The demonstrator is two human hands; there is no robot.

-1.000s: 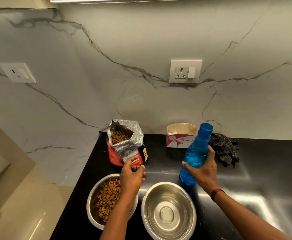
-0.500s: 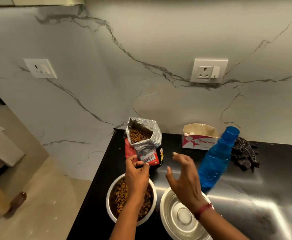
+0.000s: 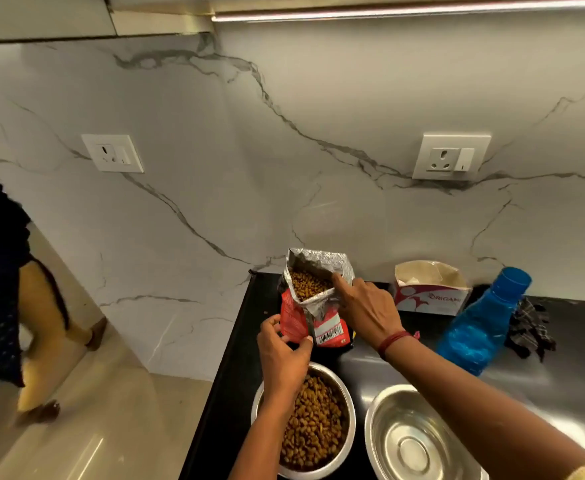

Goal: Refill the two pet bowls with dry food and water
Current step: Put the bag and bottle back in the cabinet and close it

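Food bag: red with foil lining, upright at the back-left of the black tabletop, long axis vertical, open mouth facing up; brown kibble visible inside. White barcode label on lower front; other print too small to read.

Left hand: clenched in a pinch on the bag's lower left edge, thumb and fingertips touching the red film.

Right hand: at the bag's upper right rim, index finger extended into the foil mouth, other fingers curled against the bag's side; red thread band on the wrist. Grasping the rim or merely touching it: cannot tell.

Left bowl: round steel, at the front-left of the tabletop, just in front of the bag, filled with brown dry food; partly covered by the left forearm.

Right bowl: round steel, just beside the left bowl, bare metal inside, no food seen.

Water bottle: translucent blue with blue cap, standing right of the bag, appearing to lean cap-end toward the upper right; untouched.

Carton: white and red, open top, against the wall between bag and bottle; "ORIGAMI" printed on front.

Dark checked cloth: crumpled, just behind and right of the bottle.

Two white wall sockets on marble backsplash.
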